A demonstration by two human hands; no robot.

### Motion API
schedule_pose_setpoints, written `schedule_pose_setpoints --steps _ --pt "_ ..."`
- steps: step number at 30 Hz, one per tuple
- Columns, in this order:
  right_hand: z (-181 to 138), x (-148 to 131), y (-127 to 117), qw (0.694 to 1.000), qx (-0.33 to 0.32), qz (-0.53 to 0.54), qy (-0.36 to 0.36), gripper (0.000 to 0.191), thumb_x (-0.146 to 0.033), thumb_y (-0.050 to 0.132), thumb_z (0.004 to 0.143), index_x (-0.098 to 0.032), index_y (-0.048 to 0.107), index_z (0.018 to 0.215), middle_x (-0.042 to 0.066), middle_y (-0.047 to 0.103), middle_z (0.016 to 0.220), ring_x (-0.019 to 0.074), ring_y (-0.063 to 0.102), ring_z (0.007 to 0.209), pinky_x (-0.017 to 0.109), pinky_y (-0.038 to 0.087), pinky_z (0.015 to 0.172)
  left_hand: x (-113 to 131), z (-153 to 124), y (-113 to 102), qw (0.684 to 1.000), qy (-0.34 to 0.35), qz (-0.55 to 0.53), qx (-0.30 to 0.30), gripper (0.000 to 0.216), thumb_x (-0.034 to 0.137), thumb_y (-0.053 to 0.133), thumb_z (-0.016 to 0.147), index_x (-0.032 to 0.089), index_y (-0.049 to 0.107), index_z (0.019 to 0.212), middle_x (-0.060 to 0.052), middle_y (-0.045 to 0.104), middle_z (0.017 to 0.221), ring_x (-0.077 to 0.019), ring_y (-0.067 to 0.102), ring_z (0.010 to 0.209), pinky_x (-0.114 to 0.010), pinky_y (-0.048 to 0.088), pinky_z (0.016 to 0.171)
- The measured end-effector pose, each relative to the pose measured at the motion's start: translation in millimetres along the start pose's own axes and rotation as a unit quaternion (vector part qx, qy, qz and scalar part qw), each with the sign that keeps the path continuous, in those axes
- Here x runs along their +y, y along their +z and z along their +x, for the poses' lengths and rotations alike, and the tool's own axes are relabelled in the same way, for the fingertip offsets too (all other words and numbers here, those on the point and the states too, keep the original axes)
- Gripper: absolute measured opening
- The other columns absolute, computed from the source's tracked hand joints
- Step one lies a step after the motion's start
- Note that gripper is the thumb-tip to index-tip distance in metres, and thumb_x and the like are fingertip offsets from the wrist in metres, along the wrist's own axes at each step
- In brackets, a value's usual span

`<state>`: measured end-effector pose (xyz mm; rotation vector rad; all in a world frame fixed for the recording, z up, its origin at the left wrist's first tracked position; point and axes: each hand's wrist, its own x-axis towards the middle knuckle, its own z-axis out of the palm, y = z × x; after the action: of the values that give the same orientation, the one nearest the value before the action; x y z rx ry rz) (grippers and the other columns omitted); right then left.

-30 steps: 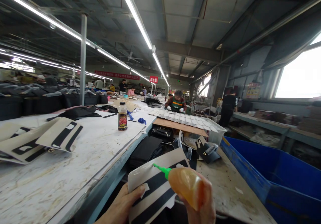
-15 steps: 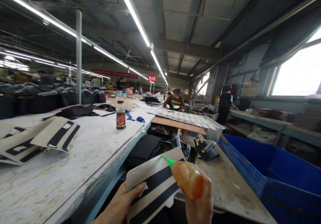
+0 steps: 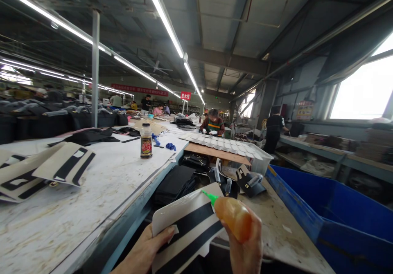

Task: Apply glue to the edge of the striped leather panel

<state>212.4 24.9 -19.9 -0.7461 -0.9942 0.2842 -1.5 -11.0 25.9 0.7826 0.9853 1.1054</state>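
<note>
Holding the thin, bendy striped panel [image 3: 187, 229] by its edge, the left hand [image 3: 147, 249] steadies it while the right hand [image 3: 245, 249] grips the soft, squeezy glue bottle [image 3: 231, 221].

There are two hands, the left hand [image 3: 144, 251] and the right hand [image 3: 245, 249], one orange glue bottle [image 3: 232, 214], one striped piece [image 3: 187, 229] held up, two more striped pieces [image 3: 43, 169] on the white table [image 3: 92, 200], one drink bottle [image 3: 146, 140] and one big blue bin [image 3: 331, 212].
</note>
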Motion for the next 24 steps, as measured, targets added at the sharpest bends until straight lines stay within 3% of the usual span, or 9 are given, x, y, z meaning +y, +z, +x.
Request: schedule_pose_setpoints --steps 5,9,14,19,24 --pt "-10 -22 10 0.998 -0.009 0.008 0.054 0.044 -0.031 0.084 0.073 -0.031 0.063 0.113 0.002 0.07 0.108 0.0235 0.068 0.09 0.029 0.06 0.065 3 0 0 1.0 0.003 -0.006 0.006 0.036 0.042 0.082 0.075 0.022 0.066 0.102 -0.002 0.082 0.089 -0.0259 0.075 0.082 -0.039 0.059 0.081" --pt "-9 -30 14 0.998 0.002 0.023 0.067 0.04 -0.035 0.078 0.08 -0.031 0.06 0.116 0.004 0.065 0.122 0.0252 0.066 0.103 0.032 0.06 0.071 1 1 0 0.999 -0.009 0.011 0.031 0.026 0.037 0.079 0.079 0.022 0.067 0.096 -0.001 0.081 0.081 -0.0228 0.075 0.076 -0.034 0.059 0.075" --pt "-11 -25 15 0.998 0.013 0.014 0.059 0.05 -0.043 0.086 0.071 -0.03 0.062 0.113 0.004 0.067 0.117 0.0242 0.067 0.1 0.032 0.059 0.075 0 2 -1 1.0 0.0 -0.013 0.0 0.046 0.043 0.087 0.067 0.021 0.066 0.101 -0.002 0.081 0.082 -0.0274 0.075 0.078 -0.038 0.059 0.076" --pt "-1 -6 7 0.998 0.036 -0.044 0.016 0.037 -0.046 0.07 0.085 -0.025 0.062 0.114 0.008 0.068 0.116 0.0258 0.067 0.094 0.037 0.058 0.07 12 -7 4 0.999 -0.017 0.035 0.002 0.042 0.046 0.084 0.07 0.022 0.068 0.101 0.002 0.079 0.085 -0.0258 0.073 0.089 -0.037 0.058 0.088" --pt "17 1 -8 0.991 0.086 -0.101 -0.005 0.052 -0.046 0.087 0.065 -0.023 0.063 0.105 0.004 0.067 0.101 0.0252 0.063 0.09 0.038 0.055 0.076 12 -9 3 0.998 -0.014 0.057 0.009 0.046 0.048 0.078 0.075 0.022 0.066 0.111 0.001 0.079 0.101 -0.028 0.07 0.103 -0.039 0.054 0.098"
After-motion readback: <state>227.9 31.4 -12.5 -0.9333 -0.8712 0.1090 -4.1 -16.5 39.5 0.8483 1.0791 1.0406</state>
